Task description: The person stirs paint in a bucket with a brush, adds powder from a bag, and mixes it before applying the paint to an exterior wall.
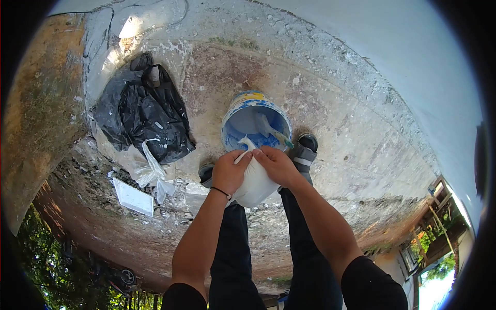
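A full, bulging white plastic bag (pixel 256 185) hangs between my hands, its gathered neck pinched at the top. My left hand (pixel 229 171) grips the bag's left side near the neck, fingers closed. On the other side my right hand (pixel 278 164) pinches the plastic close to the same spot. Just beyond the hands stands a paint-smeared bucket (pixel 254 97), blue and white inside. A tool with a whitish, coated handle (pixel 274 130) leans in it against the right wall. The bag overlaps the bucket's near rim in this view.
A black plastic bag (pixel 155 116) lies spread on the stained concrete floor (pixel 341 139) at left. Nearer are a crumpled white plastic bag (pixel 152 168) and a flat white panel (pixel 133 197). My sandalled foot (pixel 305 151) is right of the bucket. A pale wall (pixel 413 57) borders the right.
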